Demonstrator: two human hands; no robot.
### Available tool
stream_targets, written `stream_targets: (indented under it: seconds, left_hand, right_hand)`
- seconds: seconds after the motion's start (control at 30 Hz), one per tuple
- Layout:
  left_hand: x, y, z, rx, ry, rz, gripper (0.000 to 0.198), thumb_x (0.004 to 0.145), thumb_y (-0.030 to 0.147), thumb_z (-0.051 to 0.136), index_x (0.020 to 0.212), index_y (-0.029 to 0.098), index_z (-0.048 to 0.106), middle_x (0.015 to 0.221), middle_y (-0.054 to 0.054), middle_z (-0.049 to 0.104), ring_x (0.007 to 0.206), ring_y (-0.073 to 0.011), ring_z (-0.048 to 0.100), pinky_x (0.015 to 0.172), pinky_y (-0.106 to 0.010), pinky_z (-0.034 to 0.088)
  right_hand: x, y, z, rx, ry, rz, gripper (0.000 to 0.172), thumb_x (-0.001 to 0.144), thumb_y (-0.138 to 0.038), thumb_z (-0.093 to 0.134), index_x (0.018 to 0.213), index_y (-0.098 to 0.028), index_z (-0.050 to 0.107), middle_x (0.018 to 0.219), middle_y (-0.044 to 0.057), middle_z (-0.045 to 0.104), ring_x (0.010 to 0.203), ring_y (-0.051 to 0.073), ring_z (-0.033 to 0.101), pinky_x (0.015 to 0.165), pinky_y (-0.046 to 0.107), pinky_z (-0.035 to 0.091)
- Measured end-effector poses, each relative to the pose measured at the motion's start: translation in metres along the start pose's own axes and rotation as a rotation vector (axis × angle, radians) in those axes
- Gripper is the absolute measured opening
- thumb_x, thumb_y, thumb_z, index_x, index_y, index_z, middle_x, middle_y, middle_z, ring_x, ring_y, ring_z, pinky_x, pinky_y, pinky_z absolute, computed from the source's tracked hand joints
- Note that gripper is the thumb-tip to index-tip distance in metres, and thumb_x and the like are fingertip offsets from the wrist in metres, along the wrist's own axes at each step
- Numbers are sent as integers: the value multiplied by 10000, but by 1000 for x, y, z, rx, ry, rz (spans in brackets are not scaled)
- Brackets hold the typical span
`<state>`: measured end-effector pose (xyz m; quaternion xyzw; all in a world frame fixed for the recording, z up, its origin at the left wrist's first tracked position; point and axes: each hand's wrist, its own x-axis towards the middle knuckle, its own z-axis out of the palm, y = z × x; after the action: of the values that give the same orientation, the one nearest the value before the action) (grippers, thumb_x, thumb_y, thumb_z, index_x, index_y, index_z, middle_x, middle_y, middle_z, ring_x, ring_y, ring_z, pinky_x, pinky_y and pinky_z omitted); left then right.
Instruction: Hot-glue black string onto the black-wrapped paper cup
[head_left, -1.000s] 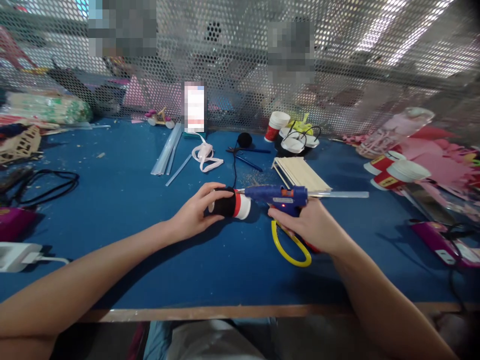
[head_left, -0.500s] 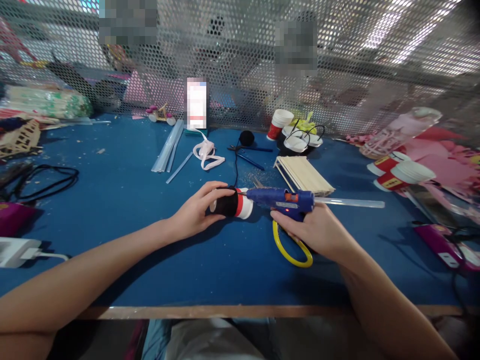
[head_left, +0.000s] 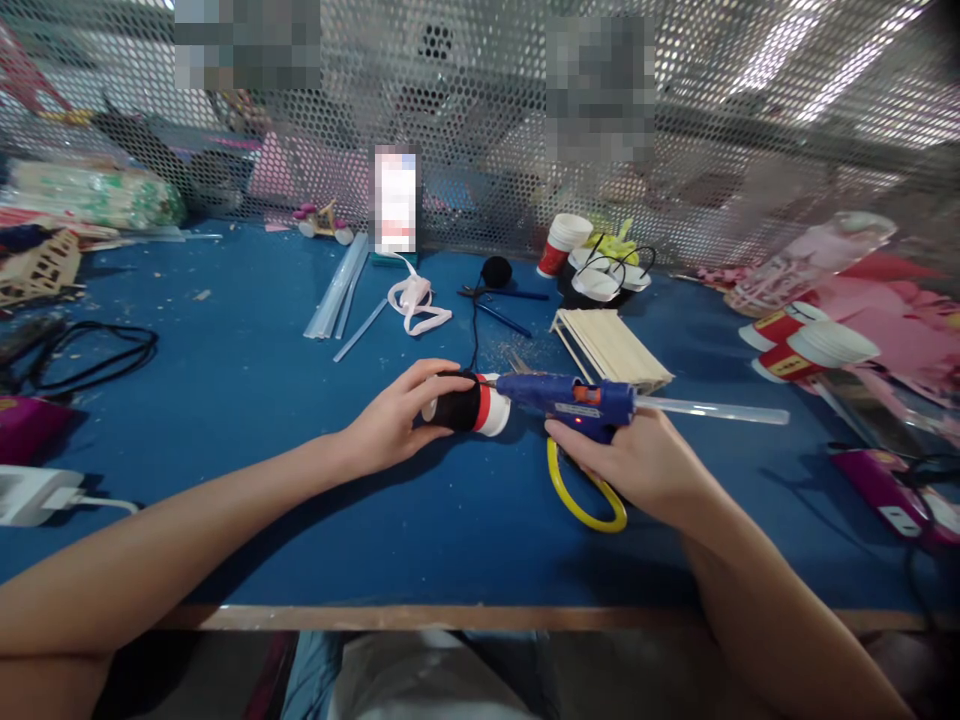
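Observation:
My left hand (head_left: pixel 401 415) grips a paper cup (head_left: pixel 493 408) lying on its side, its red and white end facing right. Black yarn (head_left: pixel 459 405) is wound around much of that cup, and a strand runs back to a black yarn ball (head_left: pixel 496 272). In my right hand (head_left: pixel 645 465) is a blue hot glue gun (head_left: pixel 566 395), its red light lit and a clear glue stick sticking out behind. The nozzle meets the cup at the edge of the yarn, beside my left fingertips. Yellow-handled scissors (head_left: pixel 589 510) lie under the gun, their blades partly hidden.
Behind the cup lie glue sticks (head_left: pixel 337 290), a white ribbon (head_left: pixel 420 308), blue pliers (head_left: pixel 506 318) and wooden sticks (head_left: pixel 615 345). A phone (head_left: pixel 396 200) leans on the perforated metal screen (head_left: pixel 480 120). More paper cups (head_left: pixel 817 350) and a purple power strip (head_left: pixel 885 490) are at right.
The whole view has shifted slightly. The glue gun tilts a little more, its glue stick sloping down to the right. Both hands keep their holds.

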<state>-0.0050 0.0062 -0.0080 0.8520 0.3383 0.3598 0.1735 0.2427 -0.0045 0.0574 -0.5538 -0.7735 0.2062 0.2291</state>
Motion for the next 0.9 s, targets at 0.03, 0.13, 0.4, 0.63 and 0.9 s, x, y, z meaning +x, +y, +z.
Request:
stream_targets:
  seconds: [0.03,0.13,0.4,0.63,0.9]
  left_hand:
    - [0,1,0,7,-7,5,458,785,120,581,1209,206,433,1253,-123,429,1188,-228,420,992,-443,401]
    - [1,2,0,26,-18,11,450,784,109,578,1203,193,438,1254,-129,427,1183,-227,423,990,-432,405]
    - [1,2,0,20,-9,9,454,781,116,585,1203,197,439,1249,-132,433,1177,-232,428,976,-445,412]
    - [1,0,-1,-22,9,-29,478,769,148,611,1213,210,445,1233,-121,451,1179,-234,428,989,-446,398]
    - [3,-2,-2,-154,49,-158,519,728,196,665,1202,224,455,1170,-98,489,1110,-220,484,945,-425,431]
  right_hand:
    - [0,0,0,-14,2,8,216,721,-378,533,610,-193,523,529,-1,559,476,137,505,469,269,426]
    - [0,1,0,-53,-2,7,253,723,-374,538,546,-199,495,466,-12,513,407,117,451,401,255,380]
    - [-1,7,-1,-179,39,-164,249,760,-331,482,700,-167,659,477,9,543,419,121,463,404,246,355]
    - [-3,18,-8,-363,-65,-390,329,783,-320,407,840,-177,698,538,40,566,476,144,477,416,259,337]
    - [-6,-4,-8,-303,4,-384,272,789,-279,453,641,-169,653,451,18,506,395,109,415,389,242,329]
